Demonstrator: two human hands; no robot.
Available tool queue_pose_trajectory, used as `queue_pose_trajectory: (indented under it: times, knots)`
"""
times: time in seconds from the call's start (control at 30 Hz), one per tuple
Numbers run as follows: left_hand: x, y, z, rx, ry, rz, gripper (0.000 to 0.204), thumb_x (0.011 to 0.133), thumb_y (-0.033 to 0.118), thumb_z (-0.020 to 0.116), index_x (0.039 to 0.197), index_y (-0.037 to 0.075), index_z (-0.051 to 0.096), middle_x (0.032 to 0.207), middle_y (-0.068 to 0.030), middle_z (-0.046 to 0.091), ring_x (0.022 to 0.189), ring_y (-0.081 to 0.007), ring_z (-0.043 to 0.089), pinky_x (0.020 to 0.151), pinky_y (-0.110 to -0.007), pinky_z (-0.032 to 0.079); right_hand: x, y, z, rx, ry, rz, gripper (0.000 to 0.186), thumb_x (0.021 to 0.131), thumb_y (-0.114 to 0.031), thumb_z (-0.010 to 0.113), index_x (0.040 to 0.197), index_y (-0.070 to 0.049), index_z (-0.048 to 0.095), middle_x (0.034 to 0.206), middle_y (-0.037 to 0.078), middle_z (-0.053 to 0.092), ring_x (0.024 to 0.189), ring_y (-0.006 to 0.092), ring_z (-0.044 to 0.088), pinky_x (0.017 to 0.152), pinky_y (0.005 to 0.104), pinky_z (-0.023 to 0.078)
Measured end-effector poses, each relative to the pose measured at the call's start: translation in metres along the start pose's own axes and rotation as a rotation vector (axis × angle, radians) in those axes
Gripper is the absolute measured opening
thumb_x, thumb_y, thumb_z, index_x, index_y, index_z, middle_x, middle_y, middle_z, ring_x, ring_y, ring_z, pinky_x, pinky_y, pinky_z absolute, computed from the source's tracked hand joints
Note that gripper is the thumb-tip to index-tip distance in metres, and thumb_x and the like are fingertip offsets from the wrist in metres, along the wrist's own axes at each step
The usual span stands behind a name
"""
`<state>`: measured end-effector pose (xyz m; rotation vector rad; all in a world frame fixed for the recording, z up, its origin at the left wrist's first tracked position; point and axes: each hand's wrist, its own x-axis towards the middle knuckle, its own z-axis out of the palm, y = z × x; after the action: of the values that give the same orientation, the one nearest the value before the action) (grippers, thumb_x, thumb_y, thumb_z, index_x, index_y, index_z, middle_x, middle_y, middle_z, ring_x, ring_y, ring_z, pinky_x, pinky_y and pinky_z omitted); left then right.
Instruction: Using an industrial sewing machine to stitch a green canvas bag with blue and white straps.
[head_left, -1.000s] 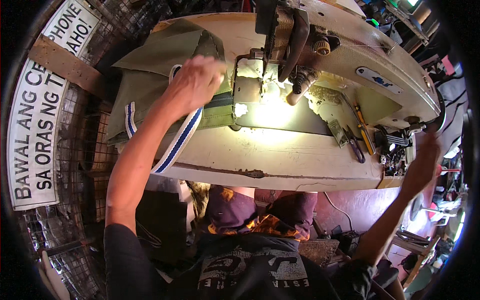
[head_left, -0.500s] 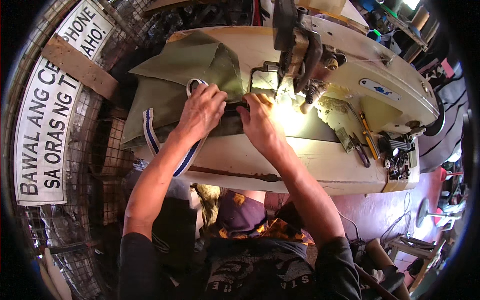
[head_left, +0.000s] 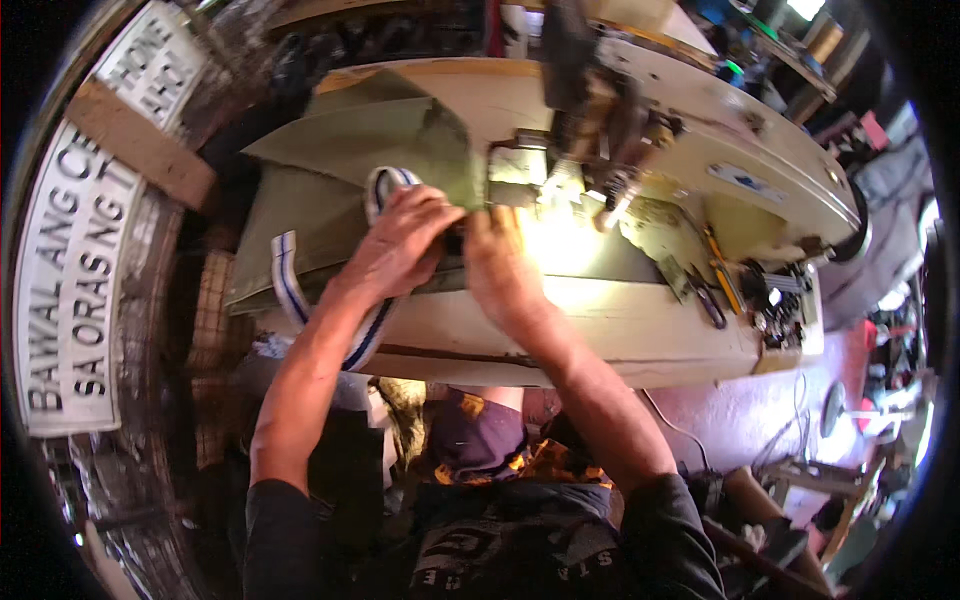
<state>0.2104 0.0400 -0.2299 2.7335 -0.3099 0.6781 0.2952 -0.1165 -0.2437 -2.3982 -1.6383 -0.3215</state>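
Olive-green fabric (head_left: pixel 340 180) lies folded in layers on the left part of the sewing machine table. My left hand (head_left: pixel 405 235) is closed at the fabric's right side, pinching its edge together with a white webbing strap with a blue stripe (head_left: pixel 287 275). The strap loops above that hand and trails down past my left forearm. Close beside it, my right hand (head_left: pixel 500 260) has its fingers bent down on the fabric's edge, blurred by motion. What its fingertips hold is hidden. The sewing machine (head_left: pixel 600 130) stands just right of my hands, its lamp glaring on the needle area.
On the table's right lie a yellow-handled tool (head_left: pixel 722 268) and dark-handled snips (head_left: pixel 708 298), beside a cluster of metal parts (head_left: pixel 785 300). A wire mesh wall with a white sign (head_left: pixel 75 300) rises at the left. A cable (head_left: pixel 680 435) runs over the floor at right.
The view has shifted a little. My right hand has moved left, close against my left hand, and its fingers have turned down over the fabric edge. My left hand still grips fabric and strap.
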Motion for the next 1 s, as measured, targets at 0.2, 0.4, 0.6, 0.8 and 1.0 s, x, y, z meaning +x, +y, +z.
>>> queue_pose_trajectory:
  times: [0.2,0.4,0.6,0.8,1.0]
  knots:
    - [0.012,0.003,0.002,-0.335,0.044,-0.103,0.053,0.064,-0.018,0.055,0.113,0.003,0.062,0.11,-0.0118,0.061,0.113,-0.0317,0.055,0.098,-0.041,0.042,-0.013,-0.011,-0.023,0.259,0.296,0.164,0.029,0.078,-0.004,0.056,0.105,0.005,0.051,0.095,0.022,0.051,0.092,0.035,0.052,0.08,0.0414,0.047]
    - [0.022,0.01,-0.019,-0.393,-0.226,-0.246,0.037,0.082,-0.01,0.059,0.116,0.003,0.062,0.116,-0.0121,0.06,0.117,-0.0306,0.053,0.101,-0.036,0.042,-0.02,0.003,-0.025,0.291,0.362,0.082,0.025,0.08,-0.008,0.059,0.102,0.003,0.052,0.094,0.019,0.053,0.09,0.0324,0.055,0.079,0.0387,0.048]
    - [0.027,0.001,-0.021,-0.472,-0.259,-0.267,0.025,0.086,0.006,0.072,0.11,0.0,0.065,0.105,-0.0124,0.066,0.098,-0.0251,0.065,0.087,-0.036,0.049,-0.028,0.005,-0.015,0.678,0.383,0.176,0.023,0.086,0.0,0.059,0.106,0.004,0.05,0.1,0.02,0.054,0.093,0.0381,0.055,0.082,0.043,0.049]
    - [0.017,-0.005,-0.028,-0.631,-0.233,-0.434,0.019,0.085,0.002,0.073,0.103,-0.001,0.067,0.105,-0.009,0.068,0.099,-0.017,0.064,0.091,-0.031,0.048,-0.044,-0.013,-0.018,0.907,0.429,0.329,0.062,0.095,-0.002,0.051,0.148,0.01,0.021,0.138,0.04,0.039,0.126,0.0534,0.045,0.105,0.0489,0.042]
    - [0.032,0.03,-0.066,-0.553,0.03,-0.168,0.016,0.084,-0.01,0.066,0.098,-0.003,0.067,0.112,-0.0093,0.067,0.106,-0.0175,0.062,0.093,-0.033,0.049,0.0,-0.03,0.015,1.115,0.304,0.233,0.066,0.087,0.004,0.049,0.148,0.009,0.025,0.146,0.038,0.031,0.139,0.0505,0.031,0.117,0.0478,0.03]
